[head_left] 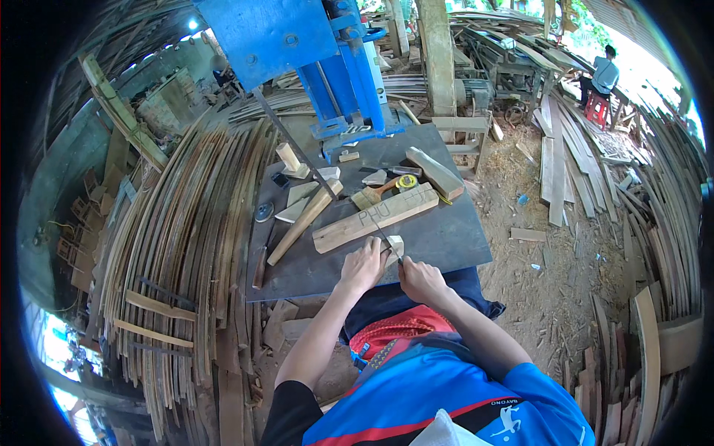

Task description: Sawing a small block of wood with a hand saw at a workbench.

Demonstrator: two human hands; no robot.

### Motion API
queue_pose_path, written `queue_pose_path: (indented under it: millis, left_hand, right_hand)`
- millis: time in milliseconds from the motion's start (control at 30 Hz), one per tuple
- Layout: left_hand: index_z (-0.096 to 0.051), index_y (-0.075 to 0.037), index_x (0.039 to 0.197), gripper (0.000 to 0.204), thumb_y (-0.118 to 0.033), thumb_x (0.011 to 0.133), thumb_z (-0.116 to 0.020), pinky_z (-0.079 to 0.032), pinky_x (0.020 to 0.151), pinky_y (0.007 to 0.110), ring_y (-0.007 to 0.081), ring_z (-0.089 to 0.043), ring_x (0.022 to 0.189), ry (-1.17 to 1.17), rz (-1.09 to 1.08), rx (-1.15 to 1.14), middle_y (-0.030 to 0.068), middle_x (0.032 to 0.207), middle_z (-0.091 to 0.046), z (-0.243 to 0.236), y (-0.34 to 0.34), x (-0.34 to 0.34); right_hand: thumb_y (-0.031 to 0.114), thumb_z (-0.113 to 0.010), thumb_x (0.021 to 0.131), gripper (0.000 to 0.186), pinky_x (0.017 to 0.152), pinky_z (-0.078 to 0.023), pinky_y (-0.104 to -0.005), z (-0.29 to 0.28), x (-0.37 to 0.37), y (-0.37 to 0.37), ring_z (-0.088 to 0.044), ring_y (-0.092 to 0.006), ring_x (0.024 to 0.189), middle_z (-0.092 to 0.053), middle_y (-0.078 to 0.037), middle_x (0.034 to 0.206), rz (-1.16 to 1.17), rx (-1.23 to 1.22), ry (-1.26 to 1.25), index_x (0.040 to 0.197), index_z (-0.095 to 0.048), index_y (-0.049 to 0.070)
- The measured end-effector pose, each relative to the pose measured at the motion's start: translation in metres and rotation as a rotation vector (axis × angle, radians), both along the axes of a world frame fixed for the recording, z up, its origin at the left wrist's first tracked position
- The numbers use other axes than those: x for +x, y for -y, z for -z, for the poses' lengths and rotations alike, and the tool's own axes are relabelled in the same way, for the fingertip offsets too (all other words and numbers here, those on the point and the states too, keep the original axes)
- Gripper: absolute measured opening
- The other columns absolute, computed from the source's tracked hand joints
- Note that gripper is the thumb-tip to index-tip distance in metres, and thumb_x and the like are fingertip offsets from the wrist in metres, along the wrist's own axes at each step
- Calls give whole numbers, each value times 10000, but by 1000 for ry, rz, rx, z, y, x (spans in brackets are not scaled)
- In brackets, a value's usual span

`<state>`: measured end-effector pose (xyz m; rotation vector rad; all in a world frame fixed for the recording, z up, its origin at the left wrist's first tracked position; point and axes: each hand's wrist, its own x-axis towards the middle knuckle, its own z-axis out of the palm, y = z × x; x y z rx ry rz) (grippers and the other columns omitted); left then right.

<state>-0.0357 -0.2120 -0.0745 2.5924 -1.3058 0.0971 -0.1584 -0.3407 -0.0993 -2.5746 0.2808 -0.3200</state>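
Both my hands are together at the near edge of a dark metal table. My left hand is closed at the left side of a small pale wood block. Closed just right of the block, my right hand grips a thin dark tool, which slants up and left across the block; its kind is too small to tell. Just beyond them lies a long squared timber with pencil marks. A flat brush and a yellow tape measure rest behind that timber.
A blue band saw stands over the table, its blade running down to the tabletop. A wooden mallet-like stick and offcuts lie left. Stacked boards flank the table. A person sits far right.
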Motion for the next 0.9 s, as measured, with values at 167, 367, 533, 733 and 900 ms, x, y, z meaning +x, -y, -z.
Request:
queue_pose_path:
  millis: [167,367,533,733,900]
  left_hand:
    - [-461,-22,1076,351,-363,991,-475,-543,631,492,409,-663,788,4,-5,-13,201,1011,-607,4,0,2]
    - [-469,-22,1065,354,-369,993,-473,-543,631,489,402,-665,778,4,-4,-14,197,1004,-610,-1,1,-1]
    - [-472,-20,1056,353,-366,989,-481,-546,624,483,400,-667,773,19,-4,-16,201,992,-613,3,1,1]
    - [-464,-26,1060,340,-358,988,-479,-558,619,466,377,-680,766,41,7,36,189,987,-621,1,2,4]
    - [-461,-27,1051,328,-348,987,-484,-554,620,471,380,-679,768,17,13,33,196,968,-620,1,1,3]
  right_hand:
    - [278,-435,986,305,581,-520,-546,-4,0,-2,-654,-423,629,-636,-243,660,3,1,-21,901,-529,0]
    - [268,-439,982,279,599,-505,-562,-2,0,0,-641,-444,662,-628,-255,679,0,40,-33,923,-510,4]
    - [262,-449,971,274,597,-515,-551,0,1,1,-651,-430,654,-636,-246,676,-4,21,-36,923,-519,2]
    - [254,-462,959,269,585,-525,-538,1,0,1,-662,-414,640,-642,-238,670,-9,-1,-26,914,-533,-1]
    - [255,-447,971,279,585,-525,-537,-3,-1,0,-663,-416,644,-643,-243,676,-10,7,-25,909,-539,-1]
